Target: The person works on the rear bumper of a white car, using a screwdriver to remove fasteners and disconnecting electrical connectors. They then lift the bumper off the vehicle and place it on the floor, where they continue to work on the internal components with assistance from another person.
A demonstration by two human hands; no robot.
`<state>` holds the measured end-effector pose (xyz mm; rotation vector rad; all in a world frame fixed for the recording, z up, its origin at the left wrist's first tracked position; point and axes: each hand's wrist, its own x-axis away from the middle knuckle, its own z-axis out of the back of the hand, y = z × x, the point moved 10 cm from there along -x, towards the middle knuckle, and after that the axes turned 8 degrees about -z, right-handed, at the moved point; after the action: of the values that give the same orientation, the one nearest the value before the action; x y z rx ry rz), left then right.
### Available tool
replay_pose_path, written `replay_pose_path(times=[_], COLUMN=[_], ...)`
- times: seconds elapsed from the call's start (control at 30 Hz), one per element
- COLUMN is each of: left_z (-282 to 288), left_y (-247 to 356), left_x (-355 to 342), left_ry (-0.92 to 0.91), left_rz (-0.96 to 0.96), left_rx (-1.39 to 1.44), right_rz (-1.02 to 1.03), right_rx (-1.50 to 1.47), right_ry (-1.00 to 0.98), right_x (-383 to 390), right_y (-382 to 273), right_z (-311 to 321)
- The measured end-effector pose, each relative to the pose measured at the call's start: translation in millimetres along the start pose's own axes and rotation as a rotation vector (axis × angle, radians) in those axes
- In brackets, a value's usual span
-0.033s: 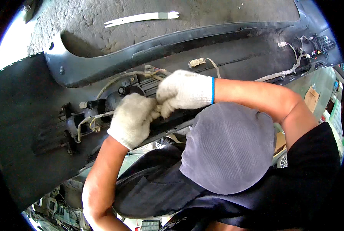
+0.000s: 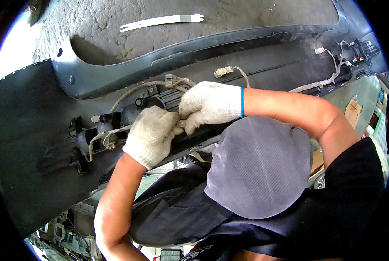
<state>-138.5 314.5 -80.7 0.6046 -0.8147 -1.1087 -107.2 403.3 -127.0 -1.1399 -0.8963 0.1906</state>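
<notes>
"What are we working over?"

"Rough grey ground [image 2: 94, 26], with a pale forked strip [image 2: 161, 23] lying on it, just beyond the curved edge of a big dark moulded panel [image 2: 24, 117]. The panel's ribbed, wired side faces us."

"And our hands?"

"Both gloved and closed. Our left hand [image 2: 153, 132] seems to pinch one end of a small pale connector [image 2: 182, 123]; our right hand [image 2: 212, 102] meets it from the other side, thumb and fingertips curled in. The connector sits between them, over the panel's near edge, mostly covered."

"What could go wrong?"

"Loose knit could slide on smooth plastic, so we may lose the pinch. If we twisted, a latch might crack; we can't see one."

"And the cable [image 2: 135, 87]?"

"It arches just beyond our left hand. Should a glove snag it, we might strain the wires at the clipped block [image 2: 171, 81]."
</notes>
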Motion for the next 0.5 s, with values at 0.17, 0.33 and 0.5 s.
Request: replay_pose_path(times=[0.17, 0.33, 0.5], left_z=[0, 10, 38], left_y=[-9, -30, -26], left_x=[1, 0, 15], left_ry=[-0.039, -0.128, 0.08], left_rz=[0.093, 0.248, 0.167], left_rx=[-0.114, -0.129, -0.153], right_rz=[0.125, -0.06, -0.076], right_rx=[0.164, 0.022, 0.054], right_ry=[0.161, 0.137, 0.06], right_x=[15, 8, 1], right_y=[-1, 2, -2], right_z=[12, 20, 7])
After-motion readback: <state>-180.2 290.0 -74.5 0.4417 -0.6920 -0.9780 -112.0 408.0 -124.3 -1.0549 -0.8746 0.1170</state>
